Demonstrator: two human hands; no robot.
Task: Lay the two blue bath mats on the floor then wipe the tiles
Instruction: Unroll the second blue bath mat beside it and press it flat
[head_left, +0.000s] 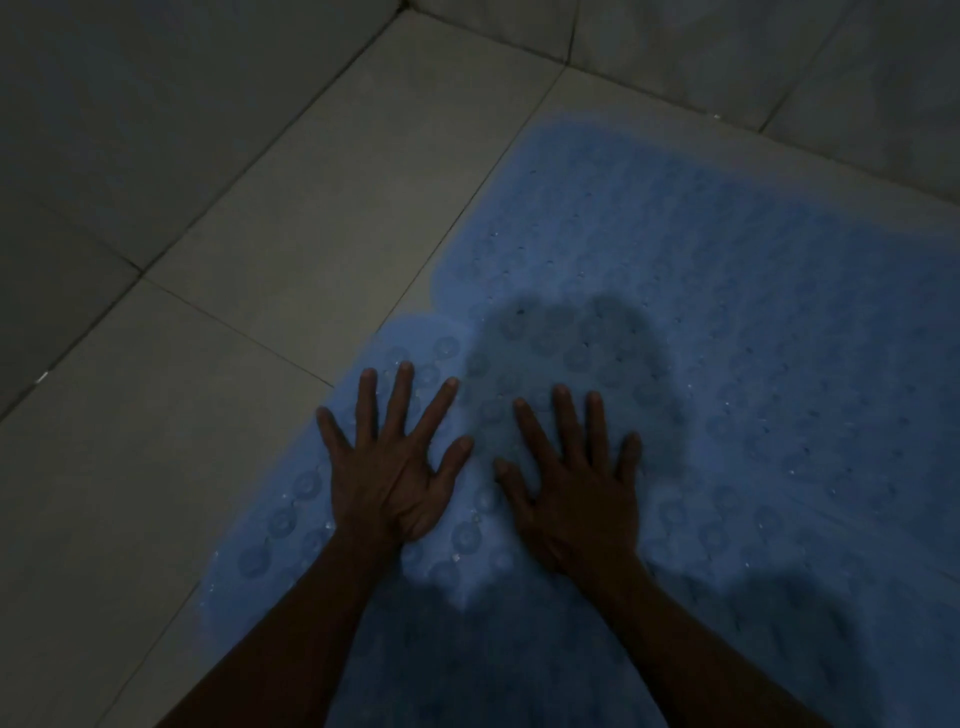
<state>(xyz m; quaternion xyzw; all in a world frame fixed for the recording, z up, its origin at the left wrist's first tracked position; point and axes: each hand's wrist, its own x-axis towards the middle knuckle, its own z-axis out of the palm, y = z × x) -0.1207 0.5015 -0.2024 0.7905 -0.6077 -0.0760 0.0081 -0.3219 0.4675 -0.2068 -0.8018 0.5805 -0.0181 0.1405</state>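
Two blue bath mats lie flat on the tiled floor in dim light. The far mat (727, 249) reaches toward the wall corner. The near mat (291, 525), dotted with round suction cups, overlaps or butts against it; the seam between them is hard to make out. My left hand (389, 462) presses palm-down on the near mat with fingers spread. My right hand (576, 483) lies palm-down beside it, fingers spread too, holding nothing. Both forearms come in from the bottom edge.
Pale floor tiles (156, 441) with dark grout lines fill the left side. Tiled walls (779, 52) meet in a corner at the top. My shadow falls across the mats in front of my hands.
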